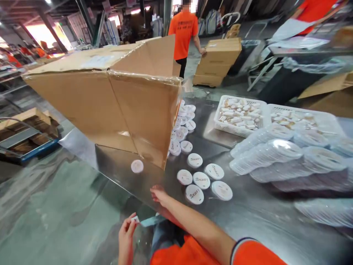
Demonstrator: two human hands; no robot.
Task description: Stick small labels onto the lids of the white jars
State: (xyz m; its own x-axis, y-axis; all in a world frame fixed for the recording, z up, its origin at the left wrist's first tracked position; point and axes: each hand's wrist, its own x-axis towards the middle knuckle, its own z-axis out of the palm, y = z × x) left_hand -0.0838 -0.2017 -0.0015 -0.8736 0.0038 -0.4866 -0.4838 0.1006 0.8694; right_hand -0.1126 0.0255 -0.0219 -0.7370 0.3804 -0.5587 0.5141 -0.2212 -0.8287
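White baskets [230, 127] hold small white pieces [239, 113]; left fingers [131, 228] pinch a label [135, 219], right fingers [156, 189] curl, any hold unclear.

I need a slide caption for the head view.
Left hand holding a small label, right hand near round containers on a metal table.

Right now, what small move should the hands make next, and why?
Probably ease the right hand toward the lone round case: it lies near that hand, apart from the other cases, while the left hand pinches a small white piece. I can't tell whether the right hand holds anything.
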